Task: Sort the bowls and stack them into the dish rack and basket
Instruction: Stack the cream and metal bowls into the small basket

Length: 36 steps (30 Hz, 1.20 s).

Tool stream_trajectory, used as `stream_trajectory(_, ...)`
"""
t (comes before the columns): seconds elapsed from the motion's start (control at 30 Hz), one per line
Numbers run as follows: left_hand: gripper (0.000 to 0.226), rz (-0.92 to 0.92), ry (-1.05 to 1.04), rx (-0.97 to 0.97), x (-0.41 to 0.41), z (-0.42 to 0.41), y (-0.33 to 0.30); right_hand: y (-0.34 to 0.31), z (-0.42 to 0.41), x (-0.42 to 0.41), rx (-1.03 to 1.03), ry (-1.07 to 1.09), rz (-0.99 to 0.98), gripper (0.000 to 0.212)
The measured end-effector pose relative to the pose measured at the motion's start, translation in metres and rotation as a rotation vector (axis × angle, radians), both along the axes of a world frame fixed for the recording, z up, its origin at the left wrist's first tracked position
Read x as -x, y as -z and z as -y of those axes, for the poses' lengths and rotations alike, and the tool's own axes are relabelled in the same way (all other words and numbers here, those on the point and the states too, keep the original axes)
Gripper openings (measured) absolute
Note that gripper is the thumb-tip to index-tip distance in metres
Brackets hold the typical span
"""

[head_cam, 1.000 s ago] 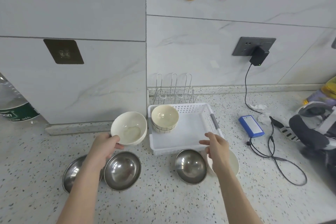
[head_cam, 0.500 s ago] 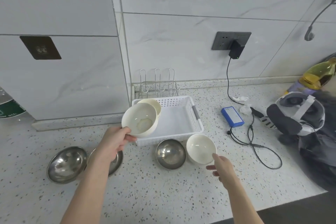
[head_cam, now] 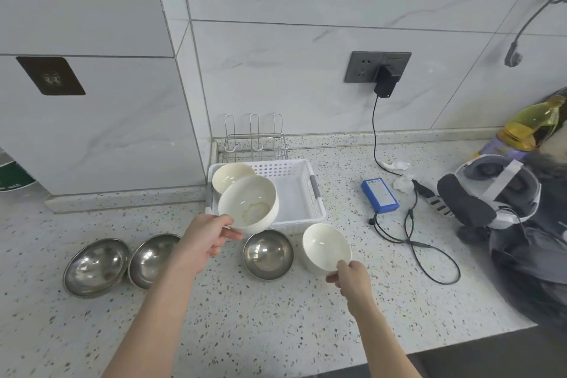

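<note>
At the counter's near centre, the left hand (head_cam: 206,244) grips a cream ceramic bowl (head_cam: 249,204) by its near rim, thumb inside and fingers curled beneath, holding it tilted above the front left corner of the white plastic basket (head_cam: 302,198). Just behind it, a second cream bowl (head_cam: 231,176) sits inside the basket's back left corner. The right hand (head_cam: 352,281) pinches the near rim of a third cream bowl (head_cam: 325,246), which is on the speckled countertop (head_cam: 245,331) just in front of the basket's right corner; whether that bowl is lifted off the surface cannot be told. Between the two hands a steel bowl (head_cam: 268,254) rests upright on the countertop, close beside the third cream bowl. Left of the left forearm, two more steel bowls (head_cam: 96,267) and (head_cam: 152,258) lie side by side, touching or nearly so. Behind the basket, against the tiled wall, stands a wire dish rack (head_cam: 254,144). To the right, a blue power bank (head_cam: 379,195) lies flat with a black cable (head_cam: 429,255) looped beside it, and a black charger (head_cam: 385,84) is plugged into the grey wall socket. Farther right rests a white and grey headset (head_cam: 491,193).
</note>
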<state>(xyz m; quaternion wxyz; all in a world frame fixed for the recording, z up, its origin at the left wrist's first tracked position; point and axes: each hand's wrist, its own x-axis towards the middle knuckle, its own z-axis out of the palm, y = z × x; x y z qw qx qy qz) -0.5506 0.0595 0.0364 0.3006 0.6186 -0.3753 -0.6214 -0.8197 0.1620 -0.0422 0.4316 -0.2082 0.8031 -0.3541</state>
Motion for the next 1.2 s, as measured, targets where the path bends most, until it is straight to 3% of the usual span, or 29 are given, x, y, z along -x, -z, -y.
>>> stream_trajectory(0.3, 0.014, -0.02, 0.014, 0.018, 0.009, 0.012, -0.008, -0.038, 0.008, 0.033, 0.228, 0.222, 0.018, 0.026)
stream_trajectory(0.53, 0.015, -0.044, -0.122, 0.05, 0.006, 0.027, -0.01, -0.075, 0.06, 0.031, 0.414, 0.112, 0.067, 0.023)
stream_trajectory(0.8, 0.013, 0.02, -0.24, 0.08, -0.015, 0.053, -0.014, -0.052, 0.126, -0.014, 0.23, -0.139, 0.026, 0.026)
stream_trajectory(1.2, 0.013, 0.098, -0.245, 0.088, -0.013, 0.07, -0.005, -0.011, 0.185, -0.032, 0.053, -0.218, -0.017, 0.026)
